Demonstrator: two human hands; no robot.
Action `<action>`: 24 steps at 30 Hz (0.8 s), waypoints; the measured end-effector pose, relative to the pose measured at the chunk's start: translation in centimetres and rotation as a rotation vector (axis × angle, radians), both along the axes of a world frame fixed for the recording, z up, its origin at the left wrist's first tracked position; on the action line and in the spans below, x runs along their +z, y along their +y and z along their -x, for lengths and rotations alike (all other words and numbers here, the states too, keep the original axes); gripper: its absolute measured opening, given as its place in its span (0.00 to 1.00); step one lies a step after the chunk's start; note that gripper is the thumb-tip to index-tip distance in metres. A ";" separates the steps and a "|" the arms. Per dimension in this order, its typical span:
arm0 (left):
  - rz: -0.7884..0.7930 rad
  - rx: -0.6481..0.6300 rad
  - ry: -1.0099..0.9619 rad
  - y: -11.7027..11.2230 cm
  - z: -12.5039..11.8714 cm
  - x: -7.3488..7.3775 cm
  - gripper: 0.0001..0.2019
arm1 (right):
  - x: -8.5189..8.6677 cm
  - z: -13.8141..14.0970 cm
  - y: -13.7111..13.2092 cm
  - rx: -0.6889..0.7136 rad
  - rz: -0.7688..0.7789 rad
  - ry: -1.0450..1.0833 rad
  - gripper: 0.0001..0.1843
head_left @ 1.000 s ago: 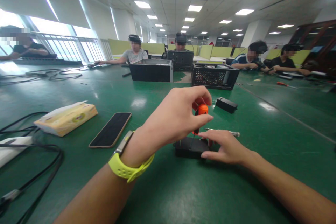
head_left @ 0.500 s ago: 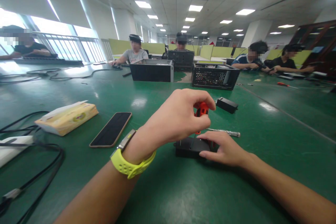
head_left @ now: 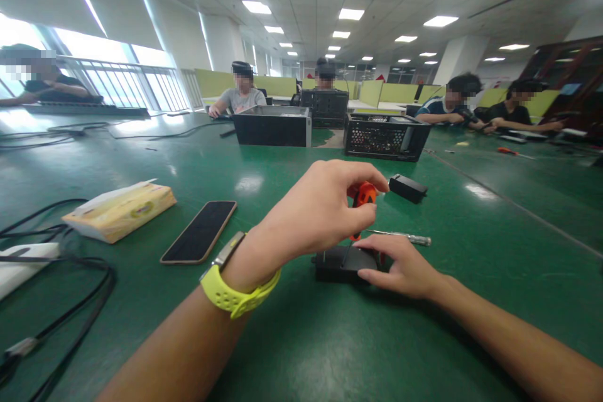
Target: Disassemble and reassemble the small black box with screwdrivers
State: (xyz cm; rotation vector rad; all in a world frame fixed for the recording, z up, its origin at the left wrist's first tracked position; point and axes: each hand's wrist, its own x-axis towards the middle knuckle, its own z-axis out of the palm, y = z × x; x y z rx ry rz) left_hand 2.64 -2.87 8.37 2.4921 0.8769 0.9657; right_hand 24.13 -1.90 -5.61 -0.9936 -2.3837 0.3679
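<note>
Turning the screwdriver (head_left: 363,196) well calls for a shaft square to the top of the black plastic box (head_left: 336,269), just below the centre of the frame. The shaft leans a little, its handle tipped toward the right of the frame; bringing it upright and pressing steadily down should help the tip seat. Whether it sits in a screw head is too small to tell.

The left hand (head_left: 315,204) is closed loosely round the orange-and-black handle, thumb across its near side and index finger arched over; the other fingers are mostly hidden. The right hand (head_left: 407,270) clasps the box's right end, thumb at the near edge, index finger across the top. That brace should stay firm against twisting, its fingertips clear of the tip.
</note>
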 end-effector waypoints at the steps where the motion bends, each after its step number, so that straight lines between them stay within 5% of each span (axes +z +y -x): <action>1: -0.008 0.014 0.007 0.0 0.0 0.0 0.13 | 0.0 0.0 0.0 -0.001 -0.003 0.007 0.19; 24: 0.011 0.010 0.034 0.3 -0.2 -0.1 0.06 | 0.2 0.2 0.0 -0.027 0.040 0.023 0.18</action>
